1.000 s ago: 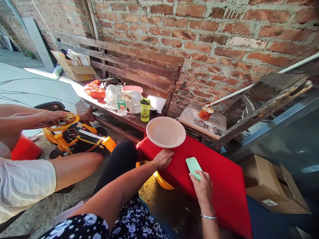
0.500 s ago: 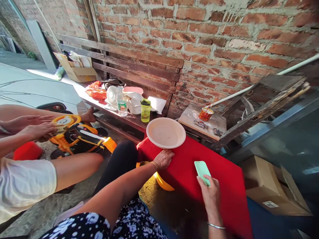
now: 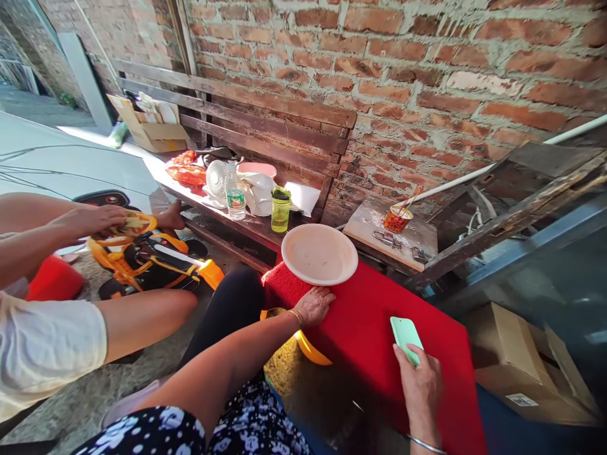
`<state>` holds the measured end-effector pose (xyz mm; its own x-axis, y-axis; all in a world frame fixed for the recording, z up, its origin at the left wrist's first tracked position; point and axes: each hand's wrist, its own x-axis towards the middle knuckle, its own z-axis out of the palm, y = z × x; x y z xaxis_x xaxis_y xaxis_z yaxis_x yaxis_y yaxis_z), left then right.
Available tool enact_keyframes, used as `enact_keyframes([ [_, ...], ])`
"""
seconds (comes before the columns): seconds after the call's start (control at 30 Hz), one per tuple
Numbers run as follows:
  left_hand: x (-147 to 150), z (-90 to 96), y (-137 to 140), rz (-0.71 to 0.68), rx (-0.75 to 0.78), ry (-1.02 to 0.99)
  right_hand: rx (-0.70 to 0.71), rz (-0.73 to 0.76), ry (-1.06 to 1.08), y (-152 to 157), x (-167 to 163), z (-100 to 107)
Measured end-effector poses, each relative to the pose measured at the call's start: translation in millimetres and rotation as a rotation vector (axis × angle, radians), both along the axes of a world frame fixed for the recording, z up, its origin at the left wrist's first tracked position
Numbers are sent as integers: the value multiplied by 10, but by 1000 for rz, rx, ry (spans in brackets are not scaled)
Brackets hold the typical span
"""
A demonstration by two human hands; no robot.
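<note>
My right hand (image 3: 422, 379) grips a mint-green phone (image 3: 404, 338) just above the red cloth (image 3: 365, 316). The phone's plain side faces up. Close to the near rim of a pale pink basin (image 3: 319, 253), my left hand (image 3: 317, 306) rests on the cloth's edge, its fingers loosely stretched and nothing seen in them. Whether the fingertips touch the basin cannot be made out. The basin sits on the cloth with a few dark specks inside.
A yellow container (image 3: 284, 354) stands below the left forearm. At left, another person's hand (image 3: 92, 221) is on a yellow-and-black ride-on toy (image 3: 142, 253). A water bottle (image 3: 234, 196) and green bottle (image 3: 280, 212) stand on the bench; padlocks (image 3: 387, 239) lie beside a noodle cup (image 3: 397, 218).
My right hand and the phone have moved right and slightly toward me. The left hand stays by the basin. The other person's hands have shifted on the toy, and the view has turned slightly.
</note>
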<state>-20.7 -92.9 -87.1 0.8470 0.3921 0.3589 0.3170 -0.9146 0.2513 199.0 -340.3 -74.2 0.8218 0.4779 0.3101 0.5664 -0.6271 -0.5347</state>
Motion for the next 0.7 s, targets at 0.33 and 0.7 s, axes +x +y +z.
enact_keyframes([
  [0.33,-13,3,-29,12,-17,-16,44,395,-2,1055,-425,71],
  [0.7,-17,-1,-24,-2,-12,21,-130,-110,146,317,743,42],
])
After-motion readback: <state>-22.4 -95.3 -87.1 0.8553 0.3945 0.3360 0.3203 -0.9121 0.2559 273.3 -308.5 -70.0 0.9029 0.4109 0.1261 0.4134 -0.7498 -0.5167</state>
